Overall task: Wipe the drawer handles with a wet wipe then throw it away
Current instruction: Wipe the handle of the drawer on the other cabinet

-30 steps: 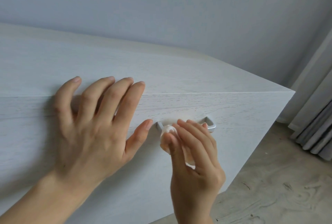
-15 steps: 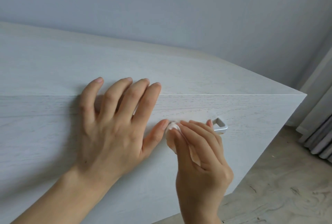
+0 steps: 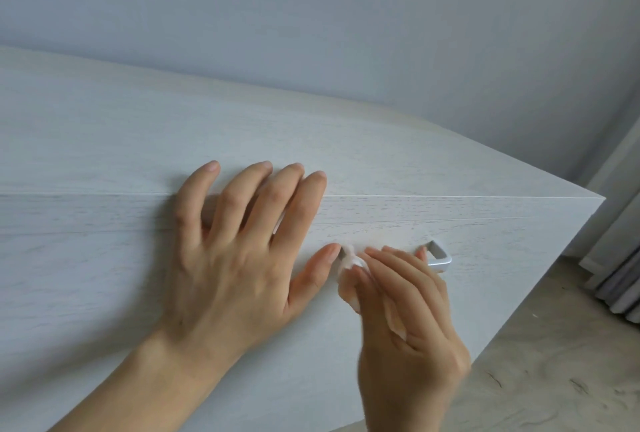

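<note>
White wet wipe (image 3: pixel 349 260) bunched, pressed on left end of drawer handle (image 3: pixel 438 255); only handle's right metal corner shows. Your right hand (image 3: pixel 408 320) pinches wet wipe, fingers (image 3: pixel 398 268) curled close together over it. Second ago bare metal showed left of wipe; now covered. Your left hand (image 3: pixel 242 258) lies flat on drawer front (image 3: pixel 104 275), its fingers spread, tips over edge of dresser top (image 3: pixel 311 140). Left thumb tip now just beside wipe; gap there earlier. Floor (image 3: pixel 554 379) and grey curtain (image 3: pixel 623 275) at right.
</note>
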